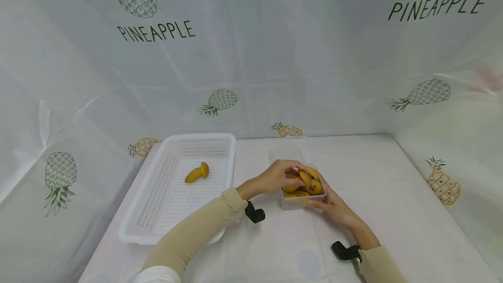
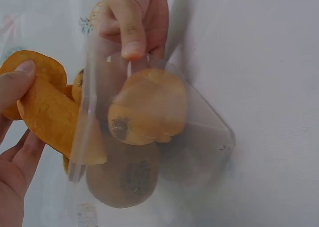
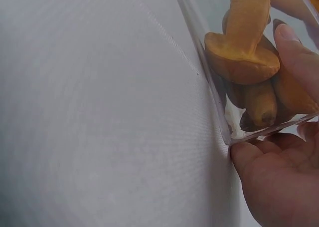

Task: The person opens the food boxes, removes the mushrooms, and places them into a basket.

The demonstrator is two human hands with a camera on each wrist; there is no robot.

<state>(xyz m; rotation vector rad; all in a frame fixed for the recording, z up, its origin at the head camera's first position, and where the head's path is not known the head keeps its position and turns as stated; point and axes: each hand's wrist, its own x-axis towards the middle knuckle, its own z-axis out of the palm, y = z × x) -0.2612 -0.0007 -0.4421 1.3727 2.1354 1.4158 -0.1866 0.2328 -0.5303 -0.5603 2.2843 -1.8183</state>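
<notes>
We hold 1 orange mushroom (image 2: 52, 110) at the mouth of the clear container (image 1: 292, 204), partly inside it; our left hand (image 1: 284, 174) has its grip pinching the stem between thumb and fingers. Our right hand (image 1: 334, 208) has its grip clasping the container's right side, around more mushrooms (image 1: 315, 187). Leftward on the bench (image 1: 393, 187), we see 1 lone mushroom (image 1: 194, 174) inside a white basket (image 1: 177, 208); behind hangs a pineapple-printed sheet (image 1: 251, 51).

Pale pineapple-print sheeting (image 1: 275, 56), white-covered table (image 1: 393, 208), reddish blur (image 1: 487, 77) possibly behind
</notes>
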